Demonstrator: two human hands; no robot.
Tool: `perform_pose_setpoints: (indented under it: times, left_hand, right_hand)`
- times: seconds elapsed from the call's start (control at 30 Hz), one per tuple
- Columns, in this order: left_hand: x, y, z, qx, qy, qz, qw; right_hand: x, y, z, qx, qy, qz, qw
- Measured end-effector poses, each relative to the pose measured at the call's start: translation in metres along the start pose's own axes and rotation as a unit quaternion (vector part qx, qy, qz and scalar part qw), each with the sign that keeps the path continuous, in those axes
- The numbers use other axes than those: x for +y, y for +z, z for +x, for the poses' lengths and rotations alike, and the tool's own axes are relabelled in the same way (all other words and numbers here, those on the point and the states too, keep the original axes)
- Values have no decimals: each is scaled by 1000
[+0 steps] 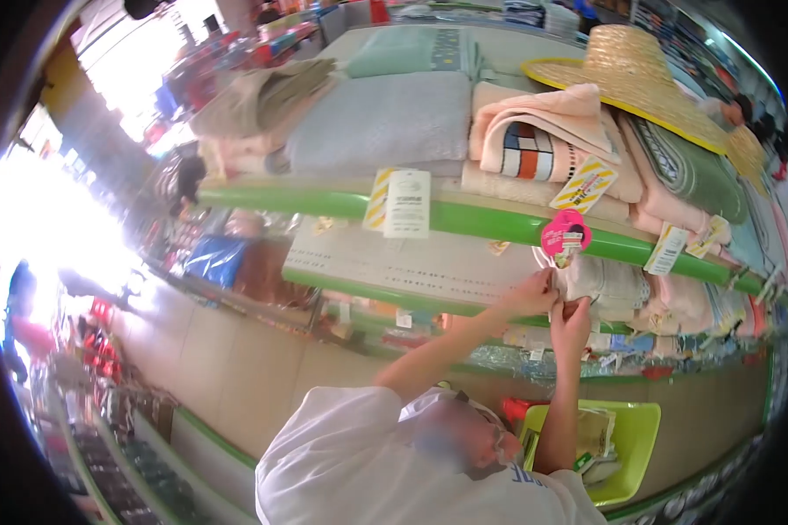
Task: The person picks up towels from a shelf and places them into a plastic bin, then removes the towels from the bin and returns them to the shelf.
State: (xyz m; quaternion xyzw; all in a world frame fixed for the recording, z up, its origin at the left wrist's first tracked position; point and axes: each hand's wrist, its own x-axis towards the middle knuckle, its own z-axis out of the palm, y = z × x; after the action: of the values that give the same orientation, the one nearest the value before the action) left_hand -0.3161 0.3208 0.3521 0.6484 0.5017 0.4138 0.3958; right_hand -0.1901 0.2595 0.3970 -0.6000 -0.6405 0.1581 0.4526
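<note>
My left hand (531, 294) reaches to the middle shelf, its fingers pinched at the near left edge of a folded whitish towel (606, 287). Just right of it and slightly lower, my right hand (571, 322) pinches the front edge of the same towel. The fingertips of both hands nearly meet, and the small piece of cloth between them is hard to make out. A pink round tag (566, 234) hangs right above the hands, over the green shelf edge (490, 221).
Folded towels (381, 122) fill the top shelf, with a straw hat (626, 74) on them at the right. Paper price tags (407, 203) hang along the edge. A yellow-green basket (641, 437) holding packets stands below. Tiled floor (236, 350) lies to the left.
</note>
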Motion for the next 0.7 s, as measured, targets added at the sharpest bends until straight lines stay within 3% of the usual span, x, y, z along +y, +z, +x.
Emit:
perform_pose_setpoints:
  times: [0.03,0.13,0.27,0.37,0.43,0.5,0.53,0.63,0.7]
  left_hand:
    - [7,3,-2,8,-15,59,998]
    - [3,13,1,46,-27,18,998]
    - [35,6,-34,55,-46,-46,996]
    - [46,5,-76,150,66,120,979]
    - [57,-2,-111,151,91,153,972]
    - [61,3,-140,112,50,184,975]
    - [41,14,-153,81,6,91,993]
    - [-21,46,-185,-116,-81,123,982]
    - [8,90,-176,-259,-48,124,957]
  right_hand:
    - [3,5,7,-17,10,-37,999]
    - [8,-2,22,-52,-17,-47,997]
    - [7,-42,2,-164,-10,178,970]
    - [76,-64,-61,-198,41,220,954]
    - [105,-79,-115,-168,63,340,923]
    - [128,-111,-161,-193,151,246,938]
    - [136,-128,-186,-194,213,201,936]
    - [163,-172,-242,-170,268,96,943]
    - [183,-187,-271,-70,300,72,949]
